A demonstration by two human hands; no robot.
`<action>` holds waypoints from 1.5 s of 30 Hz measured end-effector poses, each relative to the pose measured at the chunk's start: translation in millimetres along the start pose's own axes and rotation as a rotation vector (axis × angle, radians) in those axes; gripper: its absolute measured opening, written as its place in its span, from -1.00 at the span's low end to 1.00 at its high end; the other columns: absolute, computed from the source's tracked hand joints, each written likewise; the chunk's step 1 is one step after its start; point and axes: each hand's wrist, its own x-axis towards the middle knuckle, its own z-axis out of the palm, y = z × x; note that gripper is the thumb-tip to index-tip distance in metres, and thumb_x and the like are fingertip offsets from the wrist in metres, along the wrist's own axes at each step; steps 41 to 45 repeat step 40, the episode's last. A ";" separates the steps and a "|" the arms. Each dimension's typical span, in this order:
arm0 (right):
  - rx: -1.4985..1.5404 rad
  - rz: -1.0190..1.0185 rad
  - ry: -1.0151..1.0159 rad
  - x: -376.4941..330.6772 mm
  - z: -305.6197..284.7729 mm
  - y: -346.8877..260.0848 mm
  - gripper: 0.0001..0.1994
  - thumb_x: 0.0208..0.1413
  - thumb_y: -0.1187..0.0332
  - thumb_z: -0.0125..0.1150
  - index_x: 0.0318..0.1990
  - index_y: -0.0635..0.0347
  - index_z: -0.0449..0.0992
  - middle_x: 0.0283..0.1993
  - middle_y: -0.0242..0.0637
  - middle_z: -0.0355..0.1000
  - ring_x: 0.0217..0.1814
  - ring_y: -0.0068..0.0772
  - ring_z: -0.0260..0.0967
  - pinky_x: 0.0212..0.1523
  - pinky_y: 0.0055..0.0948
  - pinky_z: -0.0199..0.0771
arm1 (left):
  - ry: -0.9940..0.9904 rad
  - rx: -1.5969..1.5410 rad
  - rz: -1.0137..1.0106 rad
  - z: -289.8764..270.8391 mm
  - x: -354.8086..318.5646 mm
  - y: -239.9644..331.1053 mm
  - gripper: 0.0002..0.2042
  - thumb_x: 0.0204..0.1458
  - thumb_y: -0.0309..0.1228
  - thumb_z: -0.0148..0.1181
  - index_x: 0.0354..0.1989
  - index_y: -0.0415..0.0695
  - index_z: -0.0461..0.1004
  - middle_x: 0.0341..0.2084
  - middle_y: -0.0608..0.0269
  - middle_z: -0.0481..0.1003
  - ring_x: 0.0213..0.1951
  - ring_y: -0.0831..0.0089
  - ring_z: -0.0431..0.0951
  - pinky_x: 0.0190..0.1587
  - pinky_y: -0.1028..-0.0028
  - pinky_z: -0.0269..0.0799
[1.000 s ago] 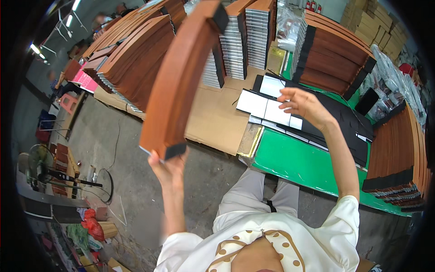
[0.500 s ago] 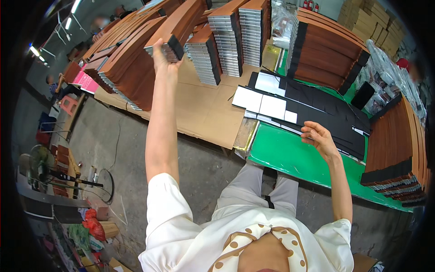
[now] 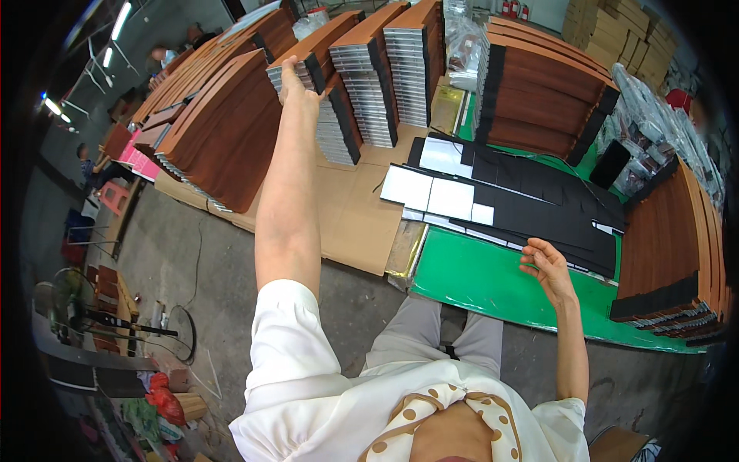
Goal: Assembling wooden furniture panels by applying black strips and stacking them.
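Note:
Reaching far out, my left hand (image 3: 299,85) is closed round the near end of a short bundle of brown wood-grain panels (image 3: 327,42) with black-banded edges. The bundle sits on top of a lower stack of the same panels (image 3: 339,127), beside taller stacks (image 3: 366,81). My thumb lies over the bundle's top edge, and its underside is partly hidden. My right hand (image 3: 548,269) hovers over the green tabletop (image 3: 493,269) with loosely bent fingers and nothing in them. Closest to it lie flat black sheets with white patches (image 3: 531,208).
Large panel stacks stand at the left (image 3: 223,131), back right (image 3: 531,100) and far right (image 3: 670,246). Brown cardboard (image 3: 354,231) covers the left table. A black phone-like slab (image 3: 610,164) leans near plastic-wrapped goods (image 3: 662,115). A floor fan (image 3: 73,300) stands at lower left.
My left hand has moved slightly right and away with the panel bundle, which has come down onto the lower stack. My right hand has shifted little and stays free.

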 end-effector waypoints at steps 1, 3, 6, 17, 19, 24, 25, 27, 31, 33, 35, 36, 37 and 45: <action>-0.005 -0.001 0.008 0.3 -1.6 1.0 -0.67 0.12 0.38 0.15 0.03 0.23 0.36 -0.13 -0.31 0.45 -0.13 -0.44 0.43 -0.09 -0.39 0.53 | -0.012 -0.001 -0.010 3.7 -0.7 -2.5 -0.61 -0.28 -0.27 0.35 -0.25 -0.05 0.39 -0.41 0.25 0.52 -0.38 0.25 0.55 -0.30 0.02 0.42; -0.012 0.012 0.019 1.1 -6.1 2.2 -0.67 0.13 0.37 0.14 0.04 0.23 0.35 -0.12 -0.31 0.44 -0.11 -0.46 0.42 -0.06 -0.40 0.49 | -0.018 0.043 -0.012 10.4 -1.7 -5.8 -0.59 -0.26 -0.23 0.33 -0.21 -0.05 0.38 -0.35 0.21 0.51 -0.28 0.21 0.53 -0.16 -0.04 0.34; -0.009 0.025 0.039 4.8 -14.7 7.1 -0.68 0.15 0.37 0.11 0.04 0.23 0.35 -0.11 -0.32 0.44 -0.10 -0.48 0.41 -0.04 -0.41 0.45 | -0.049 0.109 -0.005 17.9 -12.2 -14.2 -0.54 -0.22 -0.15 0.28 -0.13 -0.06 0.37 -0.21 0.13 0.49 -0.10 0.15 0.47 0.06 -0.12 0.15; 0.011 0.062 0.043 18.4 -14.8 24.2 -0.73 0.18 0.39 0.06 0.02 0.21 0.37 -0.13 -0.34 0.43 -0.10 -0.51 0.40 -0.03 -0.43 0.44 | -0.165 0.644 -0.155 -7.3 -2.8 13.0 -0.06 -0.16 0.32 0.06 0.19 -0.28 0.08 -0.02 -0.31 0.31 -0.05 -0.01 0.45 0.00 0.02 0.35; 0.009 0.062 0.043 17.0 -15.4 25.2 -0.73 0.18 0.38 0.07 0.02 0.21 0.38 -0.13 -0.35 0.43 -0.10 -0.51 0.40 -0.02 -0.43 0.43 | -0.208 0.790 -0.143 -10.8 -5.9 15.8 -0.06 -0.17 0.38 0.00 0.14 -0.28 0.16 -0.02 -0.27 0.33 -0.10 0.06 0.50 -0.05 0.09 0.40; 0.009 0.058 0.053 12.8 -19.4 27.4 -0.71 0.17 0.37 0.08 0.03 0.21 0.37 -0.13 -0.35 0.44 -0.11 -0.52 0.40 -0.02 -0.43 0.43 | -0.299 1.091 -0.138 -21.3 -3.7 23.6 0.00 -0.31 0.59 -0.29 -0.17 -0.24 0.41 -0.25 0.10 0.42 -0.30 0.40 0.52 -0.30 0.48 0.47; 0.005 0.060 0.062 11.7 -20.2 27.5 -0.71 0.17 0.37 0.09 0.03 0.21 0.37 -0.13 -0.36 0.44 -0.11 -0.52 0.40 -0.02 -0.43 0.43 | -0.290 1.120 -0.145 -22.2 -2.3 25.6 -0.02 -0.31 0.59 -0.33 -0.19 -0.20 0.42 -0.28 0.16 0.41 -0.29 0.44 0.50 -0.27 0.47 0.43; 0.010 0.056 0.064 9.3 -22.3 27.6 -0.71 0.16 0.36 0.09 0.03 0.22 0.37 -0.13 -0.36 0.44 -0.11 -0.52 0.40 -0.02 -0.43 0.42 | -0.298 1.158 -0.136 -25.3 -0.8 29.4 0.00 -0.31 0.59 -0.34 -0.17 -0.22 0.40 -0.29 0.17 0.41 -0.29 0.44 0.49 -0.25 0.45 0.42; 0.026 0.046 0.077 8.1 -24.5 29.5 -0.71 0.16 0.36 0.09 0.03 0.22 0.37 -0.13 -0.36 0.44 -0.10 -0.52 0.40 -0.02 -0.44 0.42 | -0.250 1.230 -0.113 -23.7 3.7 26.7 0.04 -0.30 0.60 -0.38 -0.11 -0.28 0.31 -0.33 0.19 0.39 -0.29 0.42 0.49 -0.22 0.41 0.41; 0.030 0.046 0.068 8.8 -21.8 32.1 -0.71 0.16 0.36 0.09 0.03 0.23 0.37 -0.13 -0.36 0.44 -0.10 -0.52 0.39 -0.01 -0.44 0.42 | -0.243 1.273 -0.080 -25.7 0.0 25.4 0.06 -0.25 0.57 -0.38 -0.03 -0.36 0.25 -0.27 0.08 0.41 -0.24 0.34 0.50 -0.16 0.35 0.41; 0.031 0.041 0.067 8.6 -18.8 34.0 -0.70 0.17 0.36 0.09 0.03 0.23 0.37 -0.13 -0.35 0.44 -0.10 -0.52 0.39 -0.01 -0.44 0.42 | -0.232 1.330 -0.014 -25.7 -7.9 22.1 0.08 -0.20 0.54 -0.39 0.03 -0.43 0.20 -0.22 -0.04 0.42 -0.20 0.22 0.52 -0.10 0.27 0.40; 0.029 0.042 0.056 8.4 -16.7 34.7 -0.70 0.17 0.36 0.09 0.03 0.23 0.36 -0.13 -0.35 0.44 -0.10 -0.52 0.40 -0.01 -0.43 0.42 | -0.236 1.329 -0.015 -25.9 -11.0 23.6 0.08 -0.20 0.54 -0.39 0.03 -0.43 0.20 -0.22 -0.04 0.42 -0.20 0.22 0.52 -0.10 0.27 0.40; 0.028 0.043 0.041 8.4 -15.7 35.2 -0.70 0.17 0.36 0.09 0.03 0.23 0.36 -0.12 -0.34 0.44 -0.10 -0.51 0.40 -0.01 -0.43 0.42 | -0.255 1.345 0.013 -26.5 -14.0 26.9 0.08 -0.20 0.55 -0.40 0.04 -0.41 0.20 -0.22 -0.04 0.43 -0.20 0.20 0.53 -0.10 0.26 0.40; 0.004 0.060 0.065 3.0 -18.0 37.2 -0.69 0.17 0.35 0.09 0.04 0.23 0.36 -0.12 -0.34 0.44 -0.09 -0.49 0.40 0.01 -0.43 0.42 | -0.259 1.341 0.038 -32.3 -10.2 35.5 0.07 -0.20 0.55 -0.46 0.08 -0.34 0.20 -0.23 -0.03 0.43 -0.19 0.12 0.52 -0.10 0.22 0.39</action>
